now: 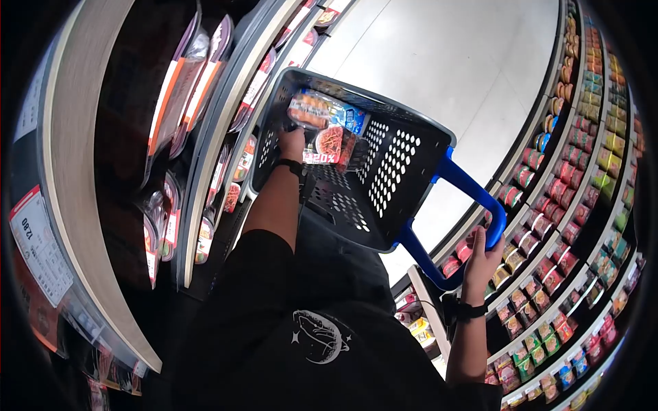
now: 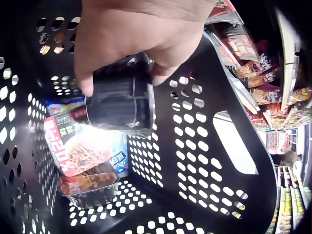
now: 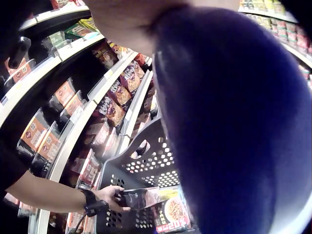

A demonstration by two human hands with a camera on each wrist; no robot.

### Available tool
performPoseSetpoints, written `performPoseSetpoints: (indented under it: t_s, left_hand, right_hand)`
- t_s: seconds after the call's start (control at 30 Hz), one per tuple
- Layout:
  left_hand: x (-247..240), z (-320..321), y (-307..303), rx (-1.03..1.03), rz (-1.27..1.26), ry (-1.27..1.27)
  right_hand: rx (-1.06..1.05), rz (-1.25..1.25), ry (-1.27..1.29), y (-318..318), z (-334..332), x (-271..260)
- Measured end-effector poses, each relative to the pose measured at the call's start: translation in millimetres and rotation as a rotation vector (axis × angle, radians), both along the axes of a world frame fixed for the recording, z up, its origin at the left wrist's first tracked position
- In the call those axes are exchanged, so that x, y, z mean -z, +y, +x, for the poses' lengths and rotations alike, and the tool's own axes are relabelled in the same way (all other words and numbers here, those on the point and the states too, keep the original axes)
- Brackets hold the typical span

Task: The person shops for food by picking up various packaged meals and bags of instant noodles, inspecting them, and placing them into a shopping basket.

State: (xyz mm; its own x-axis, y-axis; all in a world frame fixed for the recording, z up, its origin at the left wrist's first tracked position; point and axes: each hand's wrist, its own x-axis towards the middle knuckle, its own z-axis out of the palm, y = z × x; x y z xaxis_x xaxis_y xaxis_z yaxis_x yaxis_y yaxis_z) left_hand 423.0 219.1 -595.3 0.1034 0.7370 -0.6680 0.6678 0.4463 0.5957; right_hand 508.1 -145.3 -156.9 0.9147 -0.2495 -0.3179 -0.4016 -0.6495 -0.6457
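My left hand [image 1: 293, 142] reaches into a dark grey shopping basket [image 1: 411, 133]. In the left wrist view its thumb and fingers pinch a black plastic food tray [image 2: 119, 105] with clear film. Under the tray lies a red-and-white food package [image 2: 80, 148] with a picture of a shredded dish. Beside it are a clear-topped pack of brownish, sausage-like pieces [image 1: 310, 109] and a blue packet [image 1: 351, 118]. My right hand [image 1: 482, 264] grips the basket's blue handle [image 1: 473, 192], which fills much of the right wrist view.
Close on the left, shelves [image 1: 103, 205] hold upright packaged trays [image 1: 179, 96] and price labels [image 1: 38, 240]. Light floor tiles [image 1: 452, 55] stretch beyond the basket. Across the aisle at right, curved-looking shelves carry rows of tubs and packets [image 1: 548, 274].
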Motion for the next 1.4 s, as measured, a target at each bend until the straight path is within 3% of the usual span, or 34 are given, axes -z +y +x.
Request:
performPoseSetpoints:
  t_s: [0.03, 0.07, 0.13, 0.2, 0.27, 0.33, 0.4, 0.47, 0.6, 0.7, 0.8, 0.9, 0.93, 1.0, 1.07, 1.23, 1.4]
  left_hand:
    - [-88, 16, 3, -0.169, -0.261, -0.226]
    - [-61, 9, 2, 0.135, 0.079, 0.046]
    - [-62, -8, -1, 0.464, 0.2, 0.155]
    - [-46, -39, -16, 0.426, 0.147, -0.03]
    - [-88, -62, -30, 0.488, 0.182, -0.084]
    - [-86, -92, -43, 0.485, 0.472, -0.143]
    - [-130, -112, -39, 0.636, 0.273, -0.018]
    - [-135, -146, -45, 0.614, 0.307, -0.02]
    - [-226, -184, -62, 0.561, 0.155, 0.092]
    - [-232, -240, -84, 0.636, 0.253, 0.156]
    - [-273, -262, -121, 0.559, 0.081, 0.204]
    - [-268, -291, -158, 0.602, 0.038, 0.162]
    - [-289, -286, -173, 0.559, -0.045, 0.156]
    - [-308, -282, -193, 0.746, 0.162, 0.203]
    - [-315, -282, -203, 0.744, 0.229, 0.169]
    - [-357, -262, -210, 0.712, 0.118, 0.186]
    - [-368, -254, -224, 0.729, 0.197, 0.197]
  right_hand:
    - [0.014, 0.004, -0.01, -1, -1, 0]
    - [0.024, 0.016, -0.02, -1, -1, 2]
    - [0.016, 0.043, 0.011, 4, 0, -2]
    - [0.004, 0.045, 0.023, 1, 0, -2]
    - [-0.001, 0.107, 0.007, -2, -1, -1]
    - [-0.034, 0.137, 0.008, -10, 0, 1]
    - [-0.029, 0.16, 0.013, -10, 0, 0]
    - [-0.037, 0.233, 0.002, -12, -1, 1]
    - [-0.058, 0.377, 0.011, -20, -1, 5]
    - [-0.097, 0.411, 0.029, -21, 0, -1]
    - [-0.154, 0.365, 0.012, -28, 2, -2]
    - [-0.152, 0.472, 0.027, -34, 5, 13]
    - [-0.135, 0.559, 0.085, -32, 6, 7]
    - [-0.139, 0.736, 0.124, -35, 8, 11]
    - [-0.167, 0.83, 0.138, -35, 10, 5]
    - [-0.194, 0.892, 0.119, -35, 17, 7]
    - [-0.217, 0.834, 0.11, -40, 20, 6]
